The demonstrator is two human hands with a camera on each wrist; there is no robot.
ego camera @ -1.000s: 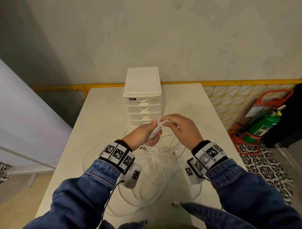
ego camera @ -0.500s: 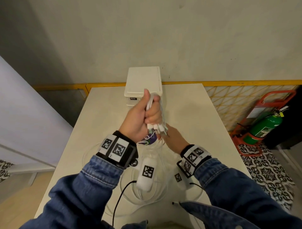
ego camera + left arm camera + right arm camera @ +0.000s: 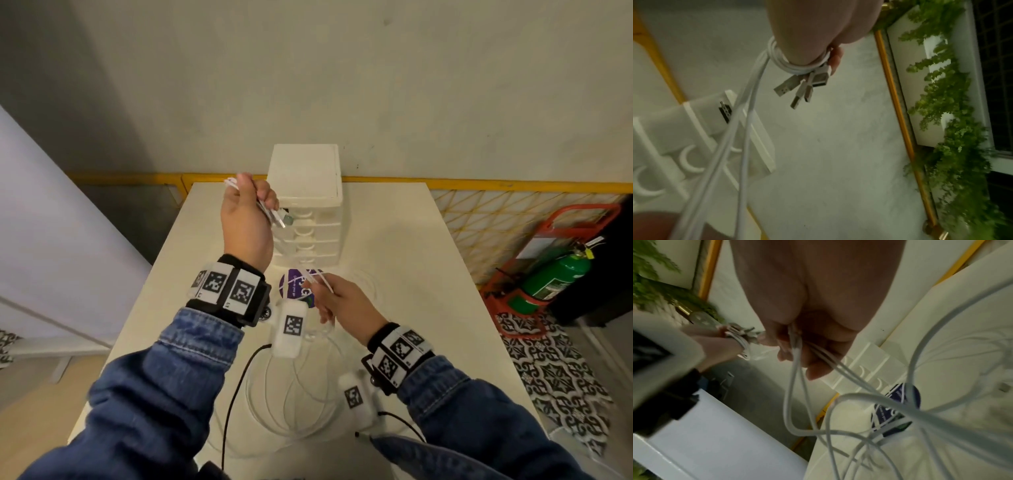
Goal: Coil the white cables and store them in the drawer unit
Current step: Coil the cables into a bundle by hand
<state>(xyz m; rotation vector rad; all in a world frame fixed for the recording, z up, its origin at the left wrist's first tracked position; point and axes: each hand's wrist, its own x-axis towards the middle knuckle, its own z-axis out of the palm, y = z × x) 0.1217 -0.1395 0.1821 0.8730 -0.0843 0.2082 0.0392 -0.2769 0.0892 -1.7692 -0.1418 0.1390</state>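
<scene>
My left hand (image 3: 248, 209) is raised to the left of the white drawer unit (image 3: 306, 205) and grips a bundle of white cables (image 3: 791, 65); turns of cable wrap round the hand and several USB plugs (image 3: 803, 86) stick out below it. From there the strands run down to my right hand (image 3: 329, 296), which holds them low over the table (image 3: 411, 240) in front of the unit. In the right wrist view the right hand (image 3: 797, 344) pinches the strands (image 3: 795, 369). Loose loops of cable (image 3: 301, 394) lie on the table below my wrists. All drawers look closed.
A round purple object (image 3: 294, 286) lies on the table just before the drawer unit. A green fire extinguisher (image 3: 555, 277) in a red stand sits on the floor at right. A yellow rail (image 3: 479, 183) runs along the wall behind the table.
My left hand has risen and swung left with the cable bundle, from the table centre to beside the drawer unit's top. My right hand dropped lower, still holding the strands.
</scene>
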